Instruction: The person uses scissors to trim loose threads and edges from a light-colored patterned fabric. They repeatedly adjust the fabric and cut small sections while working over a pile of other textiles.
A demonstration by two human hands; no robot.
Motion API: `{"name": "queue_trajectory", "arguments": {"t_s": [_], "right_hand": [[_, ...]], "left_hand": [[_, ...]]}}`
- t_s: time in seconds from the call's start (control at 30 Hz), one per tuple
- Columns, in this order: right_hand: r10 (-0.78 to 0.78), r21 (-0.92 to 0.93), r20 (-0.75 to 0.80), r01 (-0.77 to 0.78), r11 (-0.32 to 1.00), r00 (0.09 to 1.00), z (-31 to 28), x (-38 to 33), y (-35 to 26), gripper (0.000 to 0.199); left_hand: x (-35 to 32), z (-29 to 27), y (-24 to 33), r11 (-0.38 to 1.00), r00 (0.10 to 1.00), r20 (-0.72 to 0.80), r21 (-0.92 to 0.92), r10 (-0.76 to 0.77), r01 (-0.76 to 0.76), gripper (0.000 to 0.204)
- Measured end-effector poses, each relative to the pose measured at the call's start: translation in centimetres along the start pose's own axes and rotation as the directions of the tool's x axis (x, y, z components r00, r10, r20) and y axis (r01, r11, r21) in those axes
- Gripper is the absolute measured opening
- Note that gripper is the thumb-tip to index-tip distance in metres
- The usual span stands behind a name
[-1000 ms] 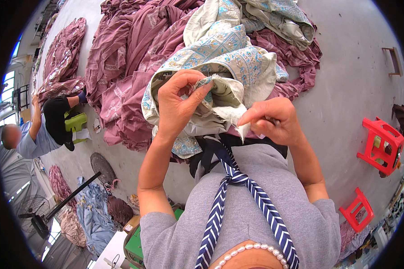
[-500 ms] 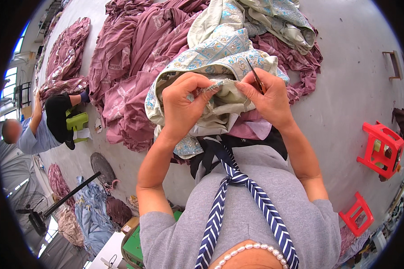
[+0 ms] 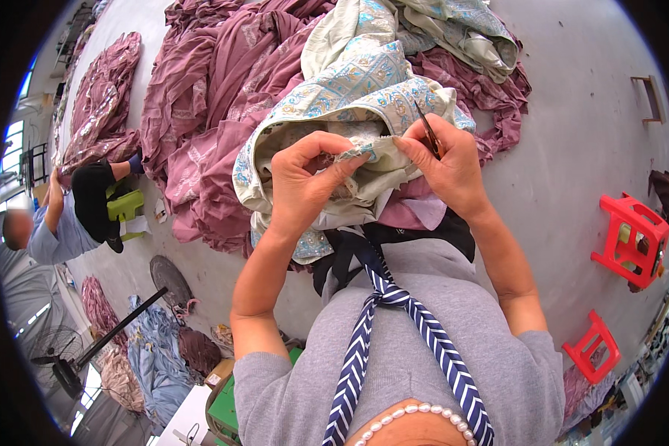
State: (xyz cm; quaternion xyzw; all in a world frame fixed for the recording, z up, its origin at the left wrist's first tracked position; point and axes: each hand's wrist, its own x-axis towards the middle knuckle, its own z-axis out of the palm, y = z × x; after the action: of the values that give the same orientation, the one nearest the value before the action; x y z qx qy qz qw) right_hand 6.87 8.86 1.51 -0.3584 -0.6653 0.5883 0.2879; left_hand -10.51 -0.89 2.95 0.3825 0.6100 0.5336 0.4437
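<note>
A pale green fabric [image 3: 364,82] printed with blue and gold motifs lies bunched over my lap and stretches away from me. My left hand [image 3: 305,175] pinches its frayed edge between thumb and fingertips. Just to the right, my right hand [image 3: 442,160] has the same edge between thumb and forefinger. Tucked in that right hand is a slim pair of scissors [image 3: 428,132], its dark blades pointing up and away from the cloth edge. The palm and fingers hide most of the handles. A short stretch of raw edge spans the gap between my hands.
Mauve fabric [image 3: 208,111] is heaped to the left and beyond. Another person [image 3: 59,223] sits far left, handling more mauve cloth. A standing fan [image 3: 67,364] and blue cloth [image 3: 156,357] are lower left. Red plastic stools [image 3: 632,238] stand at right on the grey floor.
The frayed edge between my fingers has turned slightly, showing more of its pale side. Both hands keep their pinch, and the scissors stay in my right hand. The view has shifted slightly.
</note>
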Motion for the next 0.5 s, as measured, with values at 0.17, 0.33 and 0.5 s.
{"name": "queue_trajectory", "arguments": {"t_s": [0.17,0.33,0.5], "right_hand": [[0.065,0.074,0.019,-0.066,0.995,0.998,-0.2,-0.3,-0.1,0.018],[-0.127,-0.050,0.043,0.129,0.990,0.991,0.2,-1.5,-0.6,0.010],[-0.396,-0.027,0.068,0.398,0.917,0.916,3.1,-2.0,0.2,0.032]], "left_hand": [[0.0,0.3,-0.4,0.987,0.989,-0.030,0.080,0.143,-0.140,0.011],[0.1,-0.3,-0.7,0.754,0.850,0.044,0.439,0.525,-0.488,0.013],[-0.3,-0.2,-1.4,0.919,0.920,-0.145,0.215,0.364,-0.330,0.015]]}}
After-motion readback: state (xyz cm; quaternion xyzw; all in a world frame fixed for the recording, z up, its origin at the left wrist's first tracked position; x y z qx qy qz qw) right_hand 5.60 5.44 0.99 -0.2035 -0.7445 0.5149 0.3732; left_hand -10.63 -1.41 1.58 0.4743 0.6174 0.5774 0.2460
